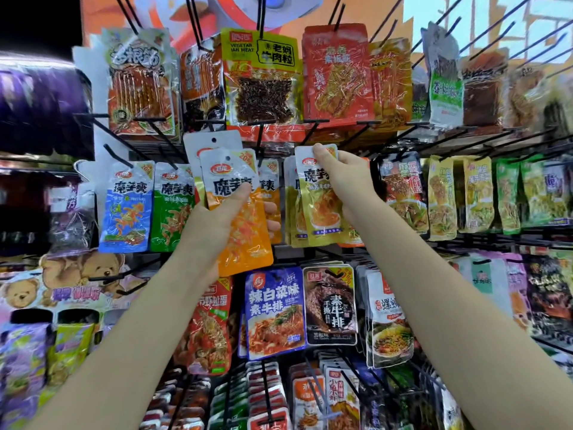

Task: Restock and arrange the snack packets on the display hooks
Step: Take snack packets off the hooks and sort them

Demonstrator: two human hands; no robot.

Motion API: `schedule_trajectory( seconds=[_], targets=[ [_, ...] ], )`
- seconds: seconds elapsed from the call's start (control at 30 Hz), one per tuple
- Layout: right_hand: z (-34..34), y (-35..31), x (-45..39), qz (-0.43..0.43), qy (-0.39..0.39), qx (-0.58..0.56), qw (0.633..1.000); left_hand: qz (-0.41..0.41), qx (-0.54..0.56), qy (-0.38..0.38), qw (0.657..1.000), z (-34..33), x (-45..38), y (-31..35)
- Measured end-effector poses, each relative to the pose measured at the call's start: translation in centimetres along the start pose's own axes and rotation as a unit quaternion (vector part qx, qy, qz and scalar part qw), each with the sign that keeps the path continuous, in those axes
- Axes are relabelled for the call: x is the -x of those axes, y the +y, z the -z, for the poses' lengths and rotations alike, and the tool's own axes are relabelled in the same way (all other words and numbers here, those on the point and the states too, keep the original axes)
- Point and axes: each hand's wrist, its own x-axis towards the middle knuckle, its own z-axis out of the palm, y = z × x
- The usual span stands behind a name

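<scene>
My left hand (217,225) grips a small stack of orange snack packets (238,212), thumb across the front one, held up in front of the middle row of hooks. My right hand (344,178) pinches the top of a yellow packet (319,197) at the front of a hanging yellow stack, thumb near its hang hole. A black hook (260,147) juts out between the two hands, with an orange packet hanging behind it. Blue (127,209) and green (172,209) packets of the same brand hang to the left.
Black wire hooks stick out toward me across the whole rack. Larger packets (263,79) hang on the row above, more packets (274,311) fill the rows below. Bear-printed boxes (62,283) stand at lower left. Further yellow and green packets (477,193) hang at right.
</scene>
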Motion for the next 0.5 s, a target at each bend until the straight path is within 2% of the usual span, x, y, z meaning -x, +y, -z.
schedule_trajectory(
  seconds=[0.2, 0.5],
  targets=[
    [-0.3, 0.5, -0.2, 0.037, -0.002, -0.017, 0.999, 0.001, 0.014, 0.006, 1.000, 0.1, 0.1, -0.2],
    [-0.1, 0.0, -1.1, 0.034, 0.012, -0.049, 0.998, 0.018, 0.008, 0.002, 1.000, -0.3, 0.1, -0.1]
  ],
)
